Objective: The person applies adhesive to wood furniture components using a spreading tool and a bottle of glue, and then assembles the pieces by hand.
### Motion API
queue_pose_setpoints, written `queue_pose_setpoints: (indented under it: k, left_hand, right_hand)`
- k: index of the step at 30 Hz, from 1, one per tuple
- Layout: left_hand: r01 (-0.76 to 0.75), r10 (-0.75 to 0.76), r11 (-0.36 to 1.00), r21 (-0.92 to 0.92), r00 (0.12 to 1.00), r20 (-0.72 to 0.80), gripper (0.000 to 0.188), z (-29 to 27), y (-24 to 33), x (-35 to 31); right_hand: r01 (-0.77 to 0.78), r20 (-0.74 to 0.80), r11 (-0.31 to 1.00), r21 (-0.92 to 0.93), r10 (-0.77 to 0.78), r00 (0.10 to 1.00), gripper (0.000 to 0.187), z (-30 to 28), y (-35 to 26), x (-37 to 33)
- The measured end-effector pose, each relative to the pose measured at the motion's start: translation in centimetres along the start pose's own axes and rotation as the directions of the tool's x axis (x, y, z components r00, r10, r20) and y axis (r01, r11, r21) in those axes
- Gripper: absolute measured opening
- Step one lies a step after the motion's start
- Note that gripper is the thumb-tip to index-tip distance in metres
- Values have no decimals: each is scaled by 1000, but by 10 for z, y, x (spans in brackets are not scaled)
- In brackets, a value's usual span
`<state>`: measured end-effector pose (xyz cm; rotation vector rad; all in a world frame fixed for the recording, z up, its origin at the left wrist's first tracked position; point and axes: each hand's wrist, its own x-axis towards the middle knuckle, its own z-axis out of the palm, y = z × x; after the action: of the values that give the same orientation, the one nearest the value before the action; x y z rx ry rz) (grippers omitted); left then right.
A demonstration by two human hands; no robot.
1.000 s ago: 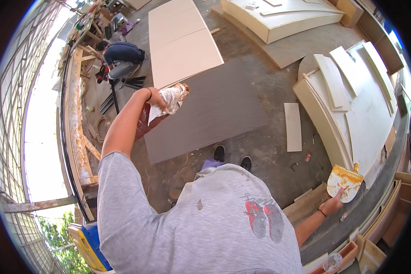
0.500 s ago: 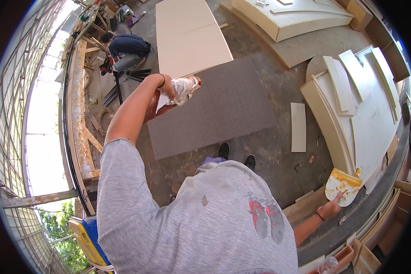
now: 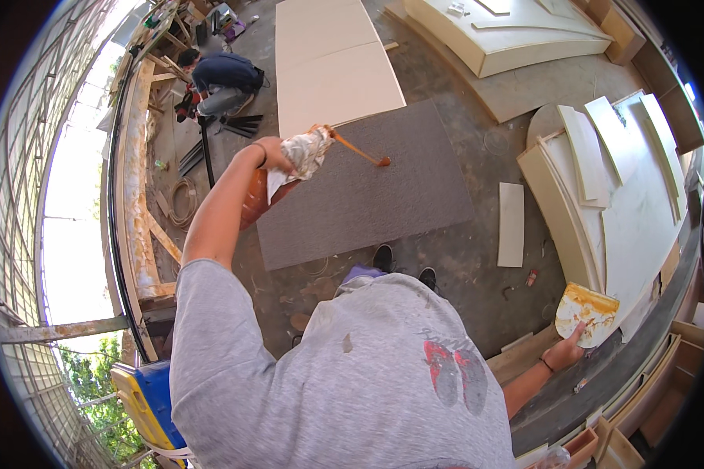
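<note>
Tipped over the dark grey sheet (image 3: pixel 414 207), a reddish-brown bottle (image 3: pixel 256 201) is gripped by my left hand (image 3: pixel 275 153), which is closed round it near a crumpled whitish, smeared wrapping on its neck. From its mouth runs an amber stream of glue-like liquid (image 3: pixel 356 148), ending in a small blob on the sheet. Out to the right, my right hand (image 3: pixel 565 354) is closed on a broad white spreader (image 3: pixel 585 316), its far edge coated with yellow-orange residue.
A cream panel (image 3: pixel 328 62) meets the sheet's far edge. Curved cream pieces (image 3: pixel 563 219) stand right, with a narrow board (image 3: pixel 511 227) on the floor beside them. At the far left a co-worker (image 3: pixel 225 74) crouches by black bars. A blue-and-yellow case (image 3: pixel 145 402) sits at my left.
Liquid now pours from the bottle onto the grey sheet, where before none came out. The bottle has tipped slightly. The spreader has turned a little in my right hand.
</note>
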<state>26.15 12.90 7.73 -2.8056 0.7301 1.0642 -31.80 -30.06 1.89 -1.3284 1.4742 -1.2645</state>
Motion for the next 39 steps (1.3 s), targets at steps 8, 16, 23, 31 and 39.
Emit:
queue_pose_setpoints:
  k: [8, 16, 23, 31, 39]
  left_hand:
    - [204, -209, 977, -54, 972, -107, 56, 37, -44, -79]
    - [64, -114, 987, -150, 931, -347, 61, 45, -16, -93]
    - [19, -171, 956, -294, 848, -501, 66, 53, 16, -120]
    - [-77, -214, 918, -389, 731, -648, 72, 80, 53, -130]
    - [-146, -293, 842, -520, 684, -668, 69, 106, 97, -126]
  right_hand:
    - [32, 170, 998, -51, -23, 985, 42, 28, -28, 9]
    - [105, 488, 992, 72, -126, 863, 37, 111, -34, -1]
    - [103, 689, 989, 105, -147, 710, 37, 135, -42, -15]
    - [262, 873, 897, 355, -419, 250, 27, 218, -99, -77]
    - [397, 852, 760, 515, -503, -143, 28, 326, -166, -179]
